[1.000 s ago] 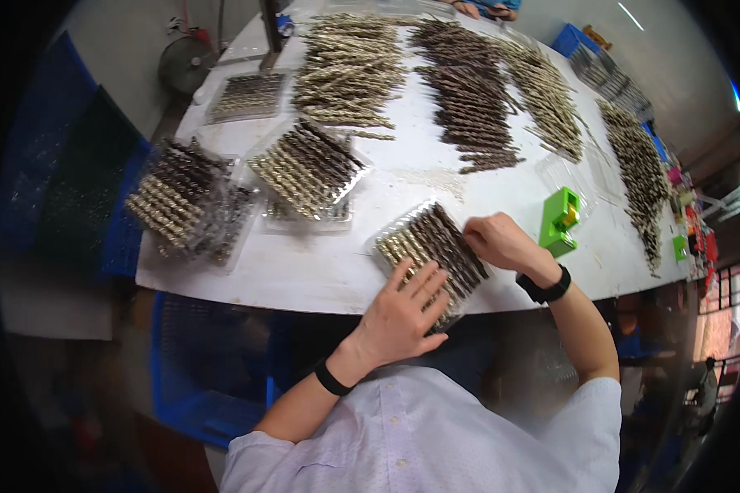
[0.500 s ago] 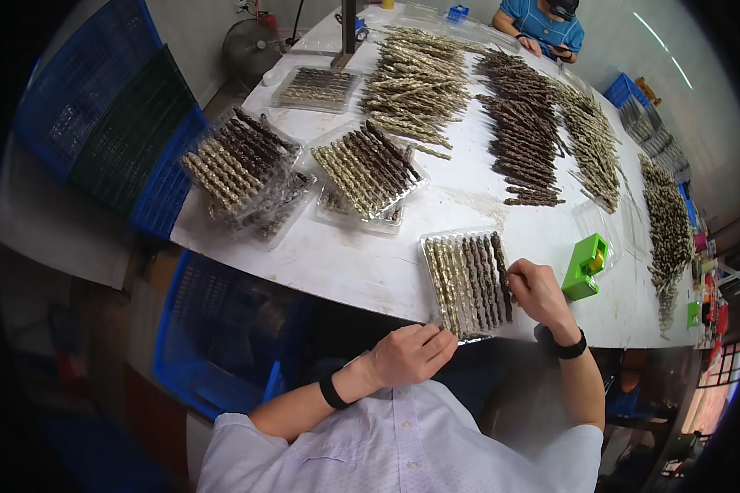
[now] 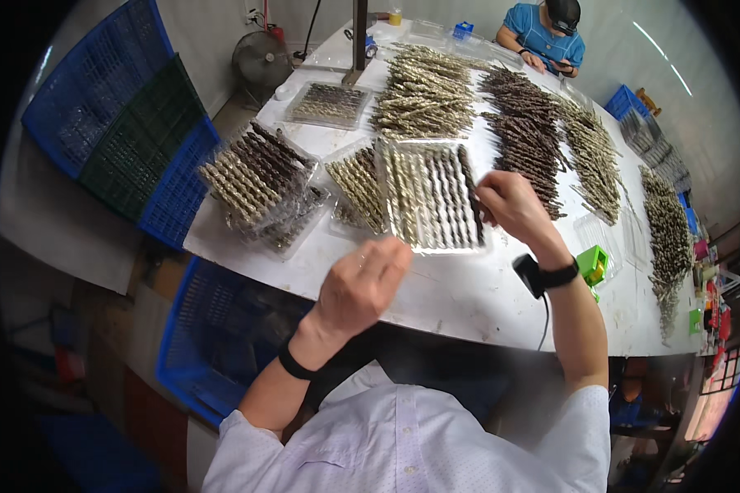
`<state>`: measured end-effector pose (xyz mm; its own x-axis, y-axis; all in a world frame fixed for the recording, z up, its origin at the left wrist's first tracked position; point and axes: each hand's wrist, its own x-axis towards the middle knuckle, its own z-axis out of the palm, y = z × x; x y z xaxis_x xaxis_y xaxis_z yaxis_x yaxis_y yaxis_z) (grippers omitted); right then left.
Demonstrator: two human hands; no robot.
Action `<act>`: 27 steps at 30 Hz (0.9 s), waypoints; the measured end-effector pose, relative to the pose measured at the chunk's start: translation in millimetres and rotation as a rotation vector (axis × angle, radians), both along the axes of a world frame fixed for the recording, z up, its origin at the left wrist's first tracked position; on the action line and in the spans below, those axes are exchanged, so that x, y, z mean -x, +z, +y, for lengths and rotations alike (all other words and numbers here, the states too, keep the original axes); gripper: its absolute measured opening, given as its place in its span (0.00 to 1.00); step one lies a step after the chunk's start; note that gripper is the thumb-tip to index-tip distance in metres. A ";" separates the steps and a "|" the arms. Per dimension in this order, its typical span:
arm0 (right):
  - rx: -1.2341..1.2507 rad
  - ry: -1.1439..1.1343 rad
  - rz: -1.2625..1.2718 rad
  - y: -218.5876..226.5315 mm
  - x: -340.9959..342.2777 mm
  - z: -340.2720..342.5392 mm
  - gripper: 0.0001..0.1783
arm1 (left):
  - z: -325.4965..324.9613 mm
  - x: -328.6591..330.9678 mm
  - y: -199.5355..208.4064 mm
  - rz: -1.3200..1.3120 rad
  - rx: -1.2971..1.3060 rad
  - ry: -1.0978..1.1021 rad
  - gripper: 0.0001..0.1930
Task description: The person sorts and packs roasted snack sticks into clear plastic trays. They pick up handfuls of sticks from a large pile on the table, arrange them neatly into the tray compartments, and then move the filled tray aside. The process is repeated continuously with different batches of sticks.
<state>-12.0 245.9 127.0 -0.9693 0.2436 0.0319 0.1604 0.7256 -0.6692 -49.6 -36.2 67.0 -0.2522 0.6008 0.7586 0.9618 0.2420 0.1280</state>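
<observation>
Right hand (image 3: 510, 205): we see it gripping the right edge of the clear tray (image 3: 432, 197), fingers curled.
Left hand (image 3: 362, 283): we see it loosely cupped, holding nothing, near the tray's near-left corner.
Tray: mid-table (image 3: 469, 296), filled with twisted sticks.
Left: stacked trays (image 3: 259, 185).

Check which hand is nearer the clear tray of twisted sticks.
Right. The right hand touches the clear tray's right edge; the left hand hovers off it, nearer the table edge.
</observation>
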 end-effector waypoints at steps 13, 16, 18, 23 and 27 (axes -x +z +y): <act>0.101 0.009 -0.110 -54.4 90.7 -24.0 0.16 | -16.6 53.8 -38.1 -0.140 0.148 0.322 0.18; 0.112 -0.022 -0.018 -43.3 70.8 -19.8 0.19 | -19.6 44.2 -32.2 -0.193 0.125 0.318 0.21; 0.101 -0.017 0.026 -34.6 51.7 -19.6 0.18 | -27.6 34.8 -32.2 -0.178 0.094 0.330 0.22; -0.118 0.123 0.088 -22.7 -41.7 -8.4 0.12 | -13.1 -1.1 -44.2 -0.158 0.007 0.123 0.15; -0.088 0.107 0.007 -20.0 -121.0 -12.7 0.10 | 13.8 -27.8 -47.7 -0.242 0.029 -0.005 0.14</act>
